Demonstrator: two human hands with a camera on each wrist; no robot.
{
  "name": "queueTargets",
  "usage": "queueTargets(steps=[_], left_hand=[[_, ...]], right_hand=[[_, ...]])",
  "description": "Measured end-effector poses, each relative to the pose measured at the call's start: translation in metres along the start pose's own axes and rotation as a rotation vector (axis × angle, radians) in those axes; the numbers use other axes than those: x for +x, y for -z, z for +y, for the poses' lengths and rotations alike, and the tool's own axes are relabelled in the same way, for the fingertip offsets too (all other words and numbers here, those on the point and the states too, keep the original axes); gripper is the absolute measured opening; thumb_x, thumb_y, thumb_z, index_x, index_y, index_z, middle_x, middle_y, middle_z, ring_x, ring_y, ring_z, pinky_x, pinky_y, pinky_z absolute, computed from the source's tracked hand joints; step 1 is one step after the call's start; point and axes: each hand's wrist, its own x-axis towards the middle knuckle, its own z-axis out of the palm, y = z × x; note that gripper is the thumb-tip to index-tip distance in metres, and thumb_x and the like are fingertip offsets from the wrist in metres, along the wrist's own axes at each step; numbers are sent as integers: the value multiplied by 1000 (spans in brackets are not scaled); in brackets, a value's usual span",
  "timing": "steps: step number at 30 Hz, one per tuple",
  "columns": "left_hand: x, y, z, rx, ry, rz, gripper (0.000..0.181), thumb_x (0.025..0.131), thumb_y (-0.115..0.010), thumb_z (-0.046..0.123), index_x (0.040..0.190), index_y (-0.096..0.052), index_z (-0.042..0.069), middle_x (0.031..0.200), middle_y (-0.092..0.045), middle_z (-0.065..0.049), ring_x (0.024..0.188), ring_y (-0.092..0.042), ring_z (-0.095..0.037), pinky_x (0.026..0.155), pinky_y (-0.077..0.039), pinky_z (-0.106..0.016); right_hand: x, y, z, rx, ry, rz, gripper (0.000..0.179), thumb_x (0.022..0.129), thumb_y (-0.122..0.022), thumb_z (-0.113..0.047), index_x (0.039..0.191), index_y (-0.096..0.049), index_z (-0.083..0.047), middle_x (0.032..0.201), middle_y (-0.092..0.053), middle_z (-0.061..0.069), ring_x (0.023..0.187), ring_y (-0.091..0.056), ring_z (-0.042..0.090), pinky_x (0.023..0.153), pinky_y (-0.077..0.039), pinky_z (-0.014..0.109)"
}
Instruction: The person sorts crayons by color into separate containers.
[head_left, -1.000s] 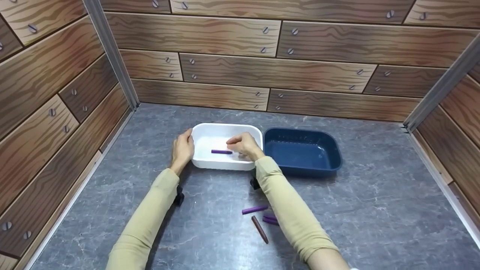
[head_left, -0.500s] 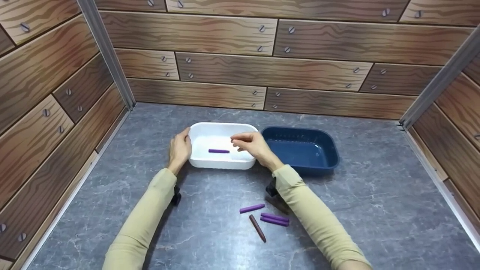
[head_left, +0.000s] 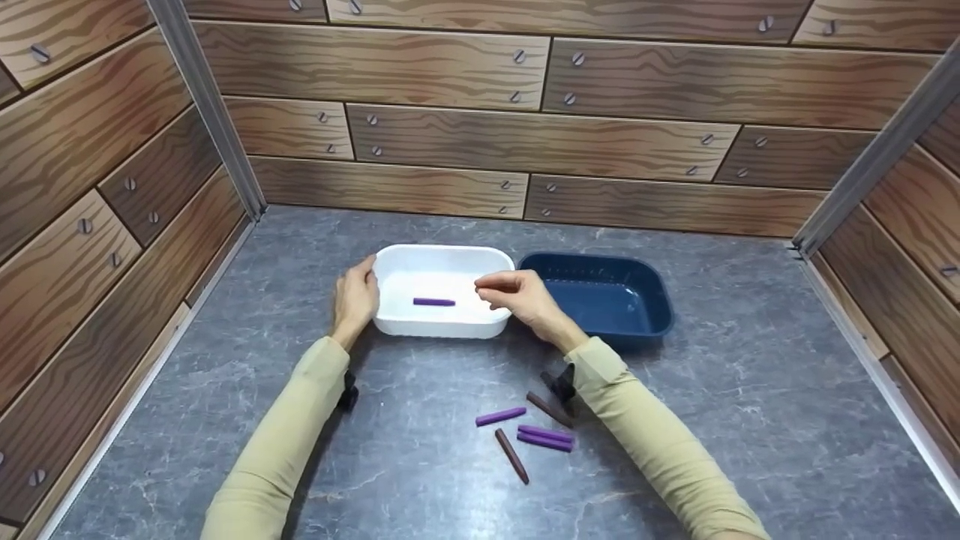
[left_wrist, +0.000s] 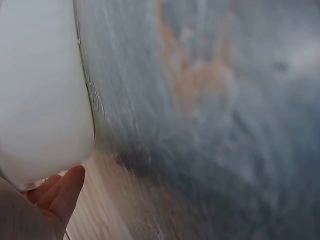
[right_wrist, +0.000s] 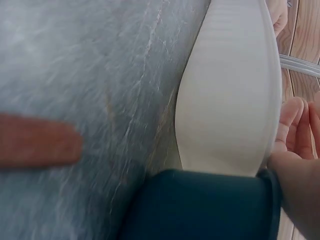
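Observation:
My left hand rests against the left end of a white tray, its fingers fairly straight along the outer wall in the left wrist view. One purple crayon lies inside the tray. Over the tray's right rim hovers my right hand, fingertips close together and nothing visible between them. Closer to me on the table are a single purple crayon, a side-by-side pair of purple crayons, a brown crayon, and another brown crayon beside my right wrist.
A dark blue tray stands just right of the white one, its near-left corner partly hidden by my right hand. Wood-patterned walls enclose the grey marbled table at the back and sides.
My right hand has drawn back up and right from above the purple crayon in the white tray. Its forearm shifted right, uncovering crayons on the table. My left hand stays at the tray.

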Motion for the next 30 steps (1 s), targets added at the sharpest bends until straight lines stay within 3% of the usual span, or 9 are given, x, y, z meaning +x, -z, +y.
queueTargets(steps=[6, 9, 16, 23, 30], left_hand=[[-1, 2, 0, 3, 2, -1, 41, 102, -41, 14, 141, -55, 11, 137, -58, -14, 125, -57, -36, 99, -45, -52], [-1, 1, 0, 2, 6, -6, 42, 102, -40, 13, 141, -54, 11, 137, -58, -15, 124, -57, -36, 98, -46, -53], [-1, 2, 3, 4, 3, -14, 41, 102, -40, 14, 141, -54, 11, 138, -58, -15, 123, -58, -37, 97, -47, -53], [1, 2, 4, -17, -12, -8, 41, 102, -41, 12, 140, -54, 8, 137, -58, -16, 124, -57, -35, 100, -46, -51], [0, 1, 3, -17, 5, -23, 41, 102, -41, 13, 142, -53, 10, 138, -58, -14, 126, -56, -34, 101, -45, -50]], right_hand=[[-13, 11, 0, 5, -8, -27, 36, 89, -71, -8, 118, -64, 13, 105, -73, 11, 84, -65, 9, 75, -55, 26], [-20, 19, 2, -3, -10, -51, 34, 89, -71, -9, 116, -67, 11, 101, -73, 6, 83, -67, 9, 76, -56, 27], [-44, 29, 4, -45, 21, -119, 34, 88, -72, -9, 114, -67, 12, 105, -72, 19, 78, -67, 9, 77, -57, 33], [-60, 35, 9, -33, 1, -201, 37, 88, -72, -8, 115, -64, 16, 97, -76, 6, 78, -68, 7, 75, -58, 29], [-69, 46, 11, -100, -10, -270, 34, 88, -73, -9, 113, -67, 13, 104, -75, 13, 87, -69, 7, 78, -57, 25]])
